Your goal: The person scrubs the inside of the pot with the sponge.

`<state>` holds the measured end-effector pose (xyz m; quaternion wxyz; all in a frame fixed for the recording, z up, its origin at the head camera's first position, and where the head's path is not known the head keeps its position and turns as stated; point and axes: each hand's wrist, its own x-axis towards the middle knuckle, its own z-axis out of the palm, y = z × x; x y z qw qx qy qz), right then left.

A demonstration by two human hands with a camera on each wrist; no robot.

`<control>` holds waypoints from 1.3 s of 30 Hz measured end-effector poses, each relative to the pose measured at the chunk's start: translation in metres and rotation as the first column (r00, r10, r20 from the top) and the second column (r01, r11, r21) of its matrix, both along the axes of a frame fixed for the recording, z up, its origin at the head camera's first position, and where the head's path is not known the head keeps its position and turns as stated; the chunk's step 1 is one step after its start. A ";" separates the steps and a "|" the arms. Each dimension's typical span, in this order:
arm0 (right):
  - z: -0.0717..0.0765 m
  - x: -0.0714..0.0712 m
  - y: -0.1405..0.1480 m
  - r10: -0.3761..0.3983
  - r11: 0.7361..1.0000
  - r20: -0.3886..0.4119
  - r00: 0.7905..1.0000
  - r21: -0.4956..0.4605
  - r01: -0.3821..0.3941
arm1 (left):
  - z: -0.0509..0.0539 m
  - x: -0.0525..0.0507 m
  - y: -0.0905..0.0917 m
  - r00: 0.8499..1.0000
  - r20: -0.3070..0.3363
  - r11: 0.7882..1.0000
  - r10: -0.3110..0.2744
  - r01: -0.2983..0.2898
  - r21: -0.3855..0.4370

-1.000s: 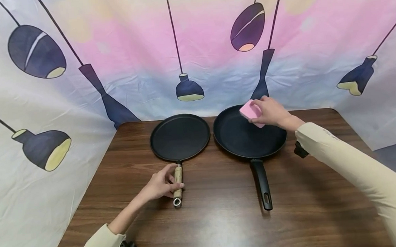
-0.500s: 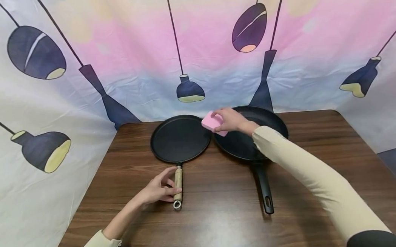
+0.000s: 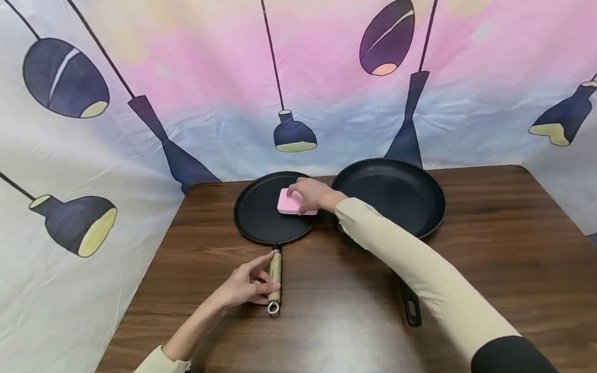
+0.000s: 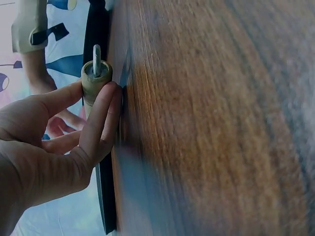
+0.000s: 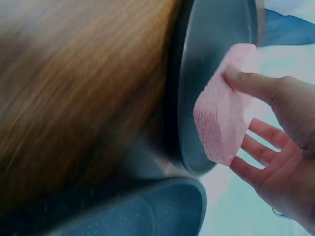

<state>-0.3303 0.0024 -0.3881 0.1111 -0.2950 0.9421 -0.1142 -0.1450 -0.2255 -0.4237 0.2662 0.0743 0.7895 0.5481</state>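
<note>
My left hand (image 3: 244, 282) grips the wooden handle (image 3: 275, 274) of a flat, round black griddle pan (image 3: 259, 217). In the left wrist view, thumb and fingers lie on both sides of that handle (image 4: 93, 88), whose end carries a metal ring (image 4: 97, 59). Over the griddle's right part, my right hand (image 3: 313, 194) holds a pink sponge (image 3: 288, 203). Thumb and fingers pinch the sponge (image 5: 221, 108) in the right wrist view; whether it touches the surface I cannot tell. To the right lies a deeper black frying pan (image 3: 396, 195), its handle (image 3: 411, 308) partly hidden by my right sleeve.
Both pans rest near the back edge of a brown wooden table (image 3: 333, 332), close beside each other. Behind the table hangs a cloth backdrop (image 3: 209, 72) printed with lamps. My right forearm crosses above the frying pan's lower left part.
My right hand has carried the pink sponge leftward, from above the frying pan to over the griddle pan. My left hand stays on the wooden handle. The head view has shifted slightly.
</note>
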 end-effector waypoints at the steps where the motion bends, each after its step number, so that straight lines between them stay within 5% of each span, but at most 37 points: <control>1: -0.003 0.000 -0.002 -0.004 1.000 0.005 1.000 0.007 0.004 | 0.000 0.000 0.000 1.000 0.005 1.000 -0.001 0.001 0.003; 10: -0.012 -0.002 -0.002 -0.124 0.991 0.034 0.992 0.058 0.121 | -0.003 0.002 0.003 1.000 0.014 1.000 -0.005 0.005 0.000; 22: 0.000 0.012 0.001 0.026 0.970 0.147 0.989 0.234 -0.060 | -0.007 0.007 0.006 1.000 0.009 1.000 0.011 -0.011 -0.005; 39: -0.016 0.029 -0.021 0.013 0.988 -0.003 1.000 0.155 -0.013 | -0.005 -0.004 0.005 1.000 -0.020 0.999 0.017 -0.018 -0.028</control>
